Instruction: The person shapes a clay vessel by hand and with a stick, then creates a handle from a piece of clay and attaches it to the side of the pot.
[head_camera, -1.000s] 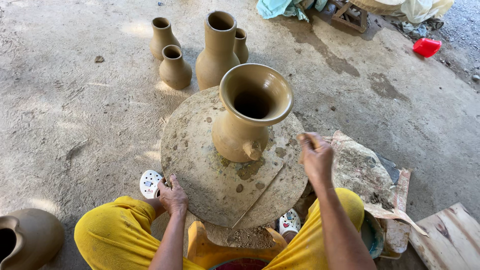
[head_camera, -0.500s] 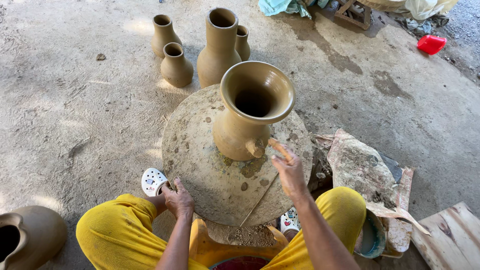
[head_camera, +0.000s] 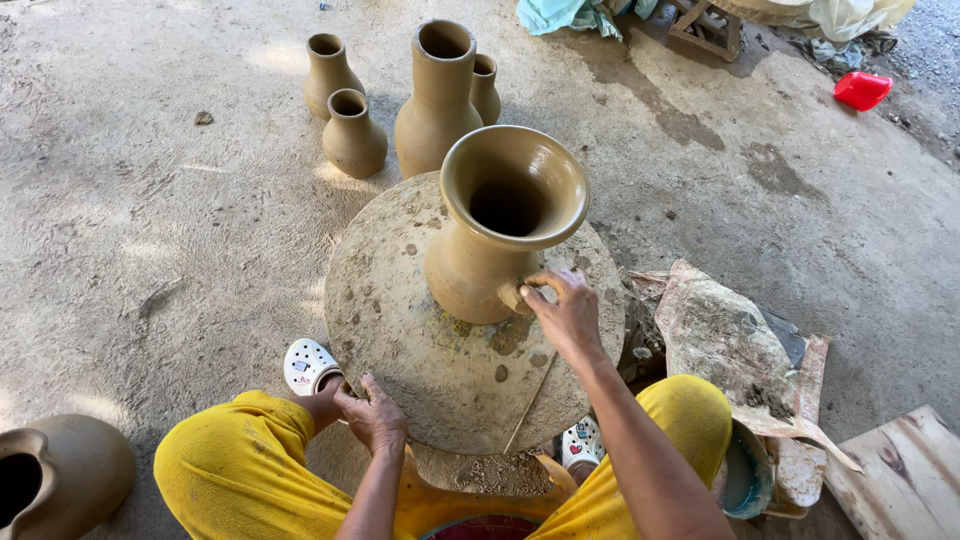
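Note:
A wet tan clay vase (head_camera: 495, 235) with a wide flared mouth stands upright on a round, clay-smeared wheel disc (head_camera: 400, 330). My right hand (head_camera: 565, 315) rests against the vase's lower right side, fingertips pinched on a small clay lump stuck to its wall. My left hand (head_camera: 373, 415) lies on the near edge of the disc, fingers bent over the rim. My knees in yellow trousers frame the disc. A thin stick (head_camera: 530, 400) lies across the disc near my right wrist.
Several finished clay vases (head_camera: 440, 90) stand on the concrete floor behind the disc. A larger pot (head_camera: 60, 475) sits at bottom left. Crumpled, clay-stained paper (head_camera: 730, 345), a bowl (head_camera: 745, 475) and a wooden board (head_camera: 900, 480) lie to the right. A red tub (head_camera: 862, 90) is far right.
My right hand came down from the air at the right and now touches the vase's lower side. My left hand stayed on the disc's edge.

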